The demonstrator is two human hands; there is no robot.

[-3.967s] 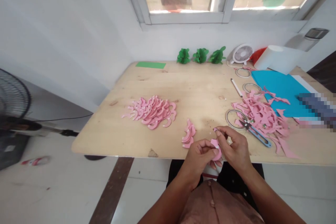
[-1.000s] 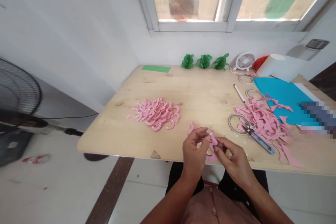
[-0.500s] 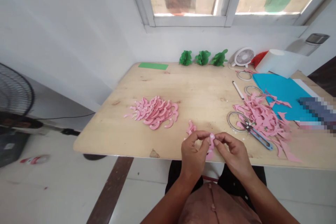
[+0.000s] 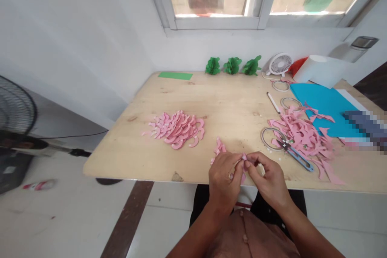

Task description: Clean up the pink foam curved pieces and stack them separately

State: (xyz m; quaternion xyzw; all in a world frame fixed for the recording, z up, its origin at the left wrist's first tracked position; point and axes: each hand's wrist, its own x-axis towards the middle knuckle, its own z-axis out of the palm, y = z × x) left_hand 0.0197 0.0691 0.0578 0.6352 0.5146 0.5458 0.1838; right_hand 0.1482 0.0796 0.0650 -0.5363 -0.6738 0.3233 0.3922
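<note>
Both hands meet at the near edge of the wooden table (image 4: 229, 105). My left hand (image 4: 224, 179) is closed round a small pink paper piece (image 4: 243, 157), fingers curled over it. My right hand (image 4: 267, 177) pinches the same piece from the right with thumb and forefinger. Most of the piece is hidden between the fingers. A small stack of pink curved cut-outs (image 4: 218, 147) lies just beyond my left hand. A larger heap of pink crescent cut-outs (image 4: 177, 128) lies further left.
Pink paper scraps (image 4: 302, 137), blue-handled scissors (image 4: 294, 154) and tape rings (image 4: 270, 137) lie to the right, with a white pen (image 4: 273, 102) and blue paper sheet (image 4: 323, 105) behind. Three green paper balls (image 4: 231, 65), a small white fan (image 4: 279, 63) and a green sheet (image 4: 175, 75) sit at the back. A floor fan (image 4: 15, 117) stands left.
My hands have drawn closer together and lowered slightly; the left fingers, spread a second ago, have curled over the pink piece. Everything lying on the table stays put.
</note>
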